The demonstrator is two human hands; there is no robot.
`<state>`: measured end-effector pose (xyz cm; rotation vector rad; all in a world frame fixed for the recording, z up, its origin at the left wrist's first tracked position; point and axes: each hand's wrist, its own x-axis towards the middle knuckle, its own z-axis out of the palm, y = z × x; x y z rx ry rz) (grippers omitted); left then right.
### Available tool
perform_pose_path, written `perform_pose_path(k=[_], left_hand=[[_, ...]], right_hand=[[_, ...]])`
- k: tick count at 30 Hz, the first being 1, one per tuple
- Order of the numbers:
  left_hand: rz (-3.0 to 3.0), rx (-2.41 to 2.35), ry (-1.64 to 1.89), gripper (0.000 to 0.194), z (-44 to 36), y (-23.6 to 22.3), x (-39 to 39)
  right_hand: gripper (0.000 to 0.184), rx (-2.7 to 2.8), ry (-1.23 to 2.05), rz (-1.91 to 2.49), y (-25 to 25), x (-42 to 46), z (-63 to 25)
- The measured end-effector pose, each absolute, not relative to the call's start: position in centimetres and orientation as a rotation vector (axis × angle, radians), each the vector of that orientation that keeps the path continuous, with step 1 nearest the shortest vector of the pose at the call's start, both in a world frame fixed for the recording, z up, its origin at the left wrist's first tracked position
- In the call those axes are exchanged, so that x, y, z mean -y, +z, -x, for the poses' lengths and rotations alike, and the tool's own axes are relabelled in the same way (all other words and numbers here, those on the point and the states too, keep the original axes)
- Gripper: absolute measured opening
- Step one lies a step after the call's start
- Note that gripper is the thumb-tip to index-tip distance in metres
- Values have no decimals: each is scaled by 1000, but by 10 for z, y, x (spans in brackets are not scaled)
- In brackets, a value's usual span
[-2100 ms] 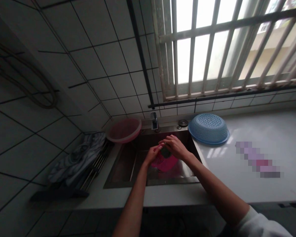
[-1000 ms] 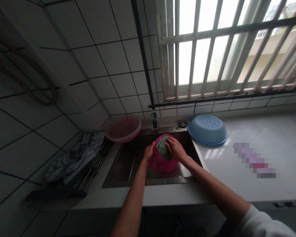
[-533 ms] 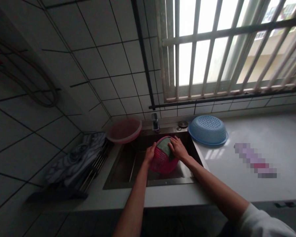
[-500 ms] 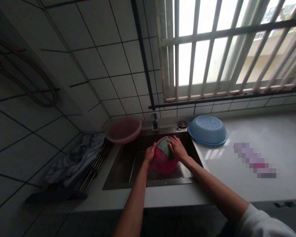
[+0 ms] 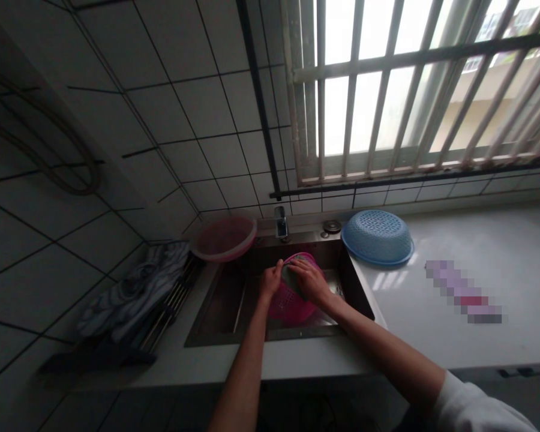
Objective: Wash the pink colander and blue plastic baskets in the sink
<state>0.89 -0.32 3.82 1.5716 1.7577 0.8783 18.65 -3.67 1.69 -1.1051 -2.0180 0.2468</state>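
Note:
A pink plastic colander [image 5: 292, 307] with small holes is held tilted in the metal sink [image 5: 207, 327]. My left hand [image 5: 270, 281] grips its rim on the left side, thumb on top. My right hand [image 5: 309, 281] presses a green cloth [image 5: 290, 278] against the colander near the rim; its fingers cover most of the cloth. Behind the colander stands the faucet [image 5: 281, 222].
A pale pink basin [image 5: 225, 239] sits at the sink's back left corner. An upturned blue colander [image 5: 378, 237] lies on the white counter [image 5: 459, 240] to the right. Striped cloth [image 5: 139, 288] rests on a metal rack at left. Barred window above.
My right hand has slid left across the colander with the cloth, toward my left hand. The colander has turned slightly and shifted a little left.

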Motion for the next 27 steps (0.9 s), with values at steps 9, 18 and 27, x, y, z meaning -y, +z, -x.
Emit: perform_pose_path(k=[9, 18, 27], left_hand=[[-1452, -1726, 1055, 64, -5, 29, -1], [-1459, -1596, 1110, 74, -4, 27, 1], [-1485, -1438, 1142, 81, -16, 34, 7]], right_hand=[[45, 1892, 362, 1285, 19, 32, -205], [43, 2127, 371, 983, 20, 32, -207], [37, 1792, 194, 1310, 14, 20, -222]])
